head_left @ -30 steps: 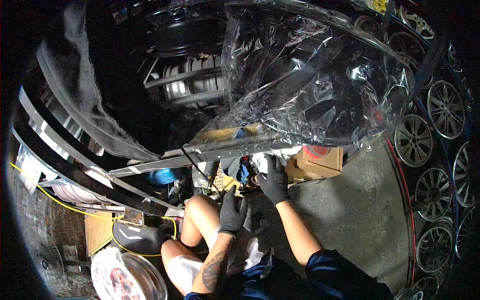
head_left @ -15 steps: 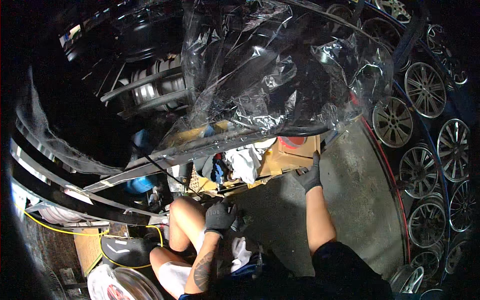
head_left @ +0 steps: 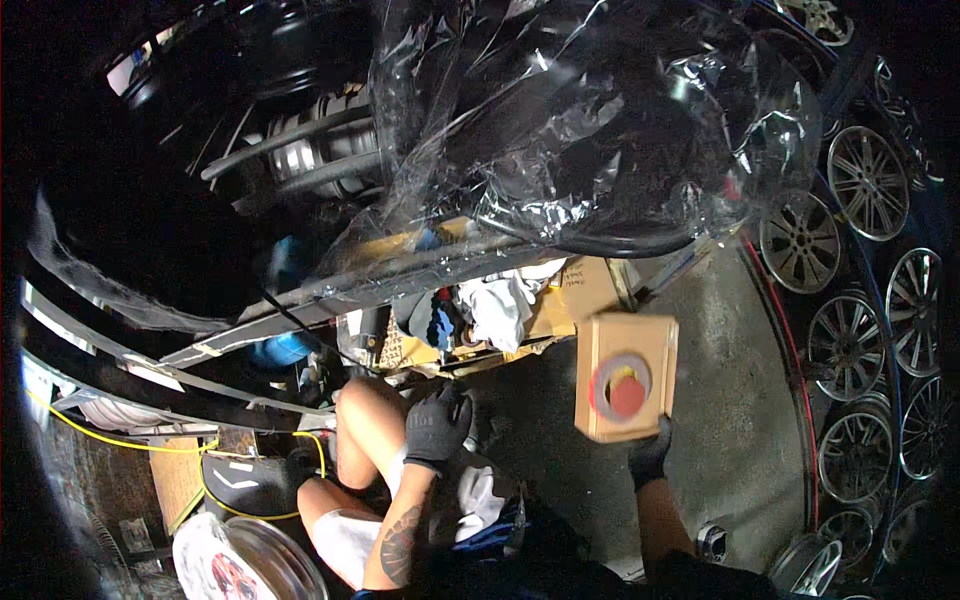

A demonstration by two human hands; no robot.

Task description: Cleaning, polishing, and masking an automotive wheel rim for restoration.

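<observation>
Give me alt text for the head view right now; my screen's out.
A gloved right hand holds a cardboard box with a red disc and grey ring on it, above a grey floor. The gloved left hand is beside a bent knee; clear plastic sheeting spreads ahead, and wheel rims line the right side.

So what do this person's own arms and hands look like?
The left hand and right hand wear dark, close-fitting gloves. The left forearm is bare with a dark patterned tattoo; the right forearm is bare, with a dark sleeve.
</observation>
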